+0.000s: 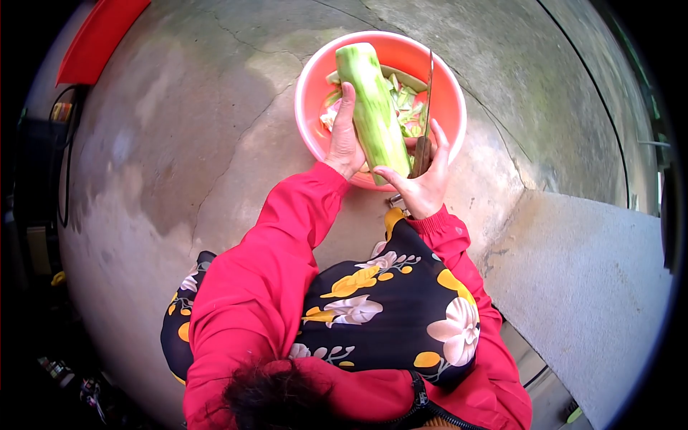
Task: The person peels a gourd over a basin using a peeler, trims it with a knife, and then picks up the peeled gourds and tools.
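Observation:
A long, thick green gourd, pale and streaky with its skin pared off, is tilted over a pink basin. My left hand grips its left side, thumb laid along the surface. At the gourd's lower right end, my right hand has its thumb against the gourd. That same hand holds a knife by its brown handle, the blade pointing up and away from me. Green peelings lie in the basin, partly hidden behind the gourd.
The basin stands on a cracked concrete floor. To the right is a pale grey slab. A red object is at the upper left. Dark floral fabric covers my lap.

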`<state>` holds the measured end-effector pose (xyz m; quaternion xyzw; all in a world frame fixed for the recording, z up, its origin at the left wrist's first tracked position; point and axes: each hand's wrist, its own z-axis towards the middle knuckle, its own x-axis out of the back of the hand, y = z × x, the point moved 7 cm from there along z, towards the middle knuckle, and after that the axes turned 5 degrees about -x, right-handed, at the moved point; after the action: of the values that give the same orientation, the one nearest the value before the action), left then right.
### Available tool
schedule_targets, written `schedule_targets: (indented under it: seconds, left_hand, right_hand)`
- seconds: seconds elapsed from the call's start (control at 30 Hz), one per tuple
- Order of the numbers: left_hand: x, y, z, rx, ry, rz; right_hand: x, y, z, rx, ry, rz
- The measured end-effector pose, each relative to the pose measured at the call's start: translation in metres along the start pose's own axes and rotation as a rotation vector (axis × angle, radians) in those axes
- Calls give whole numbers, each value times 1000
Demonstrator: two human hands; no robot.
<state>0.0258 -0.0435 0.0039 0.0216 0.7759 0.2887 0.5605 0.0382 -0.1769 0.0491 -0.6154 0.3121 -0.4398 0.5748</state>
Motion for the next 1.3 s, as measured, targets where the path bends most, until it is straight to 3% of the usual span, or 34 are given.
schedule_targets:
  seconds: [0.07,0.13,0.17,0.27,0.33,0.53,0.6,0.67,0.7,0.73,0.77,0.87,0.9,0.97,1.13,1.23,1.3]
  left_hand:
    - [14,1,0,61,29,64]
    - [17,-3,-6,179,-66,-163]
    - [9,-5,-6,256,-173,-386]
    - [-15,-2,-14,285,-394,-467]
    - [-18,-6,-15,316,-379,-520]
    - [-21,-15,-15,312,-366,-462]
    - [-21,-19,-18,351,-398,-527]
    - [-20,-24,-18,371,-357,-573]
    - [-20,-27,-20,380,-337,-591]
    - [-22,-29,-22,389,-318,-610]
    - [-34,-24,-27,431,-351,-894]
    - [-34,-18,-28,500,-381,-1041]
    - [-27,-21,-28,475,-320,-800]
    - [-13,-22,-26,414,-197,-324]
    - [2,-1,-12,340,-271,-241]
    - [11,5,-7,314,-253,-295]
    - [31,2,-1,261,-161,-219]
  right_hand:
    - [3,3,0,-45,8,137]
    - [12,21,5,-193,50,350]
    - [17,23,9,-195,73,271]
    - [23,27,14,-253,121,337]
    - [24,24,16,-243,128,333]
    - [37,-4,28,121,203,235]
    - [31,-13,26,131,185,203]
    - [13,-9,25,4,95,429]
    - [3,-5,22,-103,48,405]
    - [-3,-10,23,42,26,235]
    - [-6,-9,23,86,17,187]
    - [-1,-14,28,237,78,-22]
    - [4,-20,31,345,149,-189]
    - [20,9,44,217,228,-171]
    - [28,24,50,134,222,-66]
    - [5,19,36,31,63,281]
    - [-18,8,31,92,-22,261]
